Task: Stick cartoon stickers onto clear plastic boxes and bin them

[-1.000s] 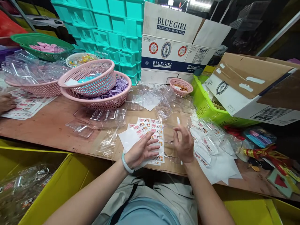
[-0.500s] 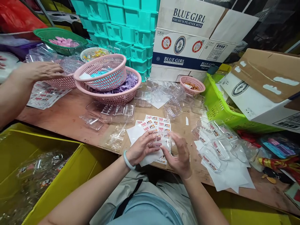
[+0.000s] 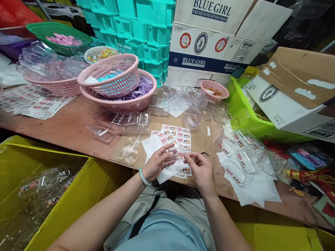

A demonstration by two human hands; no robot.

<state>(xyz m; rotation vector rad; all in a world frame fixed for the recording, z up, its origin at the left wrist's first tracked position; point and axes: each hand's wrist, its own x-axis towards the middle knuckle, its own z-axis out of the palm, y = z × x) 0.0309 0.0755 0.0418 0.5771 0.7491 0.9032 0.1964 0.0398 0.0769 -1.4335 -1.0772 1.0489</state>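
Observation:
My left hand [image 3: 160, 163], with a pale bangle at its wrist, curls around a small clear plastic piece [image 3: 171, 155] that is hard to see against the paper. Thumb and forefinger of my right hand [image 3: 201, 170] pinch a printed sticker [image 3: 181, 155] with pink lettering, close to the left fingertips. Beneath both hands lie sticker sheets [image 3: 169, 134] with cat pictures and pink print, along with blank white backing paper [image 3: 149, 148]. To the right, several clear plastic cases [image 3: 237, 170] bearing such stickers rest on white sheets [image 3: 248, 195].
Pink baskets [image 3: 117, 104] with small coloured parts stand left of centre. Loose clear plastic pieces [image 3: 183, 99] are scattered behind the sheets. A yellow bin [image 3: 99, 174] sits below the table at left. A lime basket [image 3: 243, 111] and cartons [image 3: 204, 52] border the back and right.
My right hand has closed from spread fingers into a pinch on the sticker. Another person's arm has gone from the left side. The view has shifted slightly.

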